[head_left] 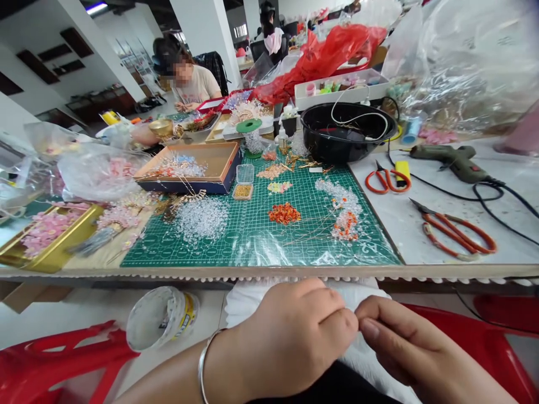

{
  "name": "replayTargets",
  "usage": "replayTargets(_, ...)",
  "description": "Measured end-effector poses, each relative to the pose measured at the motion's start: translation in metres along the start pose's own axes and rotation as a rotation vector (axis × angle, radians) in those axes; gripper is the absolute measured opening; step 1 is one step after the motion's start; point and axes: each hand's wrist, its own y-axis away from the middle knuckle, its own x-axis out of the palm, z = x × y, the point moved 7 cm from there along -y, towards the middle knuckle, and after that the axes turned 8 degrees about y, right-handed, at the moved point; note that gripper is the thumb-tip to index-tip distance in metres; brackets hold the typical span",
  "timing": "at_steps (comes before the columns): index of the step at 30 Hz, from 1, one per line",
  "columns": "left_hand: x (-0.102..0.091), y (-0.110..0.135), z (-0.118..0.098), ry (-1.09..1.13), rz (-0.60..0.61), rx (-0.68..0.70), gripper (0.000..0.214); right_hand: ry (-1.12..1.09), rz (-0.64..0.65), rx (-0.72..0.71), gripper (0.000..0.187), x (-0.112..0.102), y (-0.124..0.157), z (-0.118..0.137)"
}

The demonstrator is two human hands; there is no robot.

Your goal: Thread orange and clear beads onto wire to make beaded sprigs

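Note:
My left hand [301, 331] is closed in a fist, a silver bangle [204, 365] on its wrist. Thumb and forefinger of my right hand [400, 336] pinch together, touching the left hand's knuckles. Whatever lies between the fingers is too small or hidden to make out. Both hands are over my lap, in front of the table edge. Beyond them, on a green cutting mat [248, 241], lie orange beads [284, 213], a heap of clear beads [200, 219], more clear and orange pieces [346, 224] and thin wires [311, 220].
Pliers [458, 230], small red-handled snips [387, 178] and a glue gun [455, 160] with its cord lie at right. Behind the mat stand a black basin [347, 143] and a box [227, 174]. A white bucket [155, 320] is below left. A person [196, 81] sits across the table.

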Motion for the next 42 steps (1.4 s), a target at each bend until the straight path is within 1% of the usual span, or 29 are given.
replayTargets(2,-0.002,0.0,0.009,0.039,-0.042,-0.014,0.019,-0.084,-0.06,0.009,0.051,-0.001,-0.005,-0.005)
replayTargets(4,-0.01,-0.001,0.028,0.091,-0.098,-0.045,0.016,-0.13,-0.132,0.004,0.048,-0.005,-0.008,-0.011)
replayTargets(6,-0.024,-0.002,0.064,0.042,-0.151,-0.172,0.016,-0.161,-0.201,0.005,0.047,-0.01,-0.009,-0.018)
replayTargets(7,-0.032,0.0,0.089,-0.033,-0.179,-0.305,0.018,-0.177,-0.225,0.01,0.047,-0.013,-0.01,-0.022)
replayTargets(8,-0.041,0.003,0.116,-0.137,-0.18,-0.466,0.022,-0.193,-0.241,0.013,0.046,-0.015,-0.01,-0.026)
replayTargets(9,-0.048,0.005,0.137,-0.187,-0.185,-0.542,0.024,-0.207,-0.246,0.018,0.045,-0.016,-0.01,-0.029)
replayTargets(11,-0.055,0.006,0.17,-0.223,-0.143,-0.611,0.021,-0.217,-0.221,0.025,0.046,-0.016,-0.012,-0.032)
replayTargets(12,-0.055,0.006,0.182,-0.225,-0.117,-0.624,0.02,-0.217,-0.198,0.026,0.047,-0.015,-0.013,-0.032)
replayTargets(14,-0.051,0.007,0.195,-0.228,-0.081,-0.647,0.018,-0.213,-0.131,0.02,0.049,-0.011,-0.017,-0.03)
replayTargets(17,-0.043,0.008,0.202,-0.226,-0.089,-0.671,0.018,-0.204,-0.031,-0.001,0.048,-0.005,-0.02,-0.023)
replayTargets(18,-0.041,0.009,0.202,-0.216,-0.1,-0.673,0.017,-0.197,-0.011,-0.004,0.047,-0.003,-0.021,-0.022)
replayTargets(20,-0.042,0.01,0.202,-0.178,-0.13,-0.674,0.017,-0.174,-0.019,0.004,0.046,-0.004,-0.02,-0.018)
replayTargets(22,-0.05,0.013,0.197,-0.118,-0.188,-0.681,0.017,-0.132,-0.053,-0.006,0.046,-0.009,-0.019,-0.013)
replayTargets(24,-0.06,0.016,0.184,-0.035,-0.268,-0.7,0.02,-0.054,-0.129,-0.04,0.044,-0.017,-0.016,-0.003)
replayTargets(26,-0.063,0.018,0.16,0.08,-0.325,-0.713,0.025,0.046,-0.238,-0.12,0.04,-0.026,-0.011,0.014)
replayTargets(28,-0.05,0.018,0.128,0.306,-0.319,-0.716,0.024,0.139,-0.381,-0.24,0.035,-0.033,0.0,0.035)
replayTargets(30,-0.02,0.019,0.096,0.832,-0.288,-0.762,0.014,0.205,-0.501,-0.357,0.029,-0.034,0.014,0.053)
replayTargets(31,-0.006,0.02,0.082,1.016,-0.287,-0.779,0.011,0.229,-0.533,-0.394,0.025,-0.032,0.02,0.059)
replayTargets(32,0.006,0.022,0.07,1.153,-0.303,-0.787,0.01,0.252,-0.554,-0.415,0.022,-0.029,0.026,0.063)
replayTargets(33,0.014,0.024,0.061,1.227,-0.321,-0.787,0.01,0.277,-0.562,-0.429,0.019,-0.026,0.031,0.065)
replayTargets(34,0.02,0.026,0.054,1.256,-0.342,-0.783,0.011,0.3,-0.566,-0.441,0.016,-0.023,0.035,0.066)
replayTargets(36,0.025,0.032,0.047,1.243,-0.37,-0.774,0.014,0.342,-0.574,-0.477,0.011,-0.02,0.043,0.066)
replayTargets(37,0.025,0.034,0.045,1.223,-0.378,-0.768,0.015,0.362,-0.57,-0.509,0.009,-0.018,0.045,0.067)
replayTargets(39,0.023,0.036,0.041,1.188,-0.389,-0.747,0.023,0.392,-0.557,-0.573,0.011,-0.016,0.049,0.068)
replayTargets(42,0.02,0.035,0.035,1.176,-0.379,-0.714,0.037,0.437,-0.527,-0.618,0.014,-0.013,0.05,0.069)
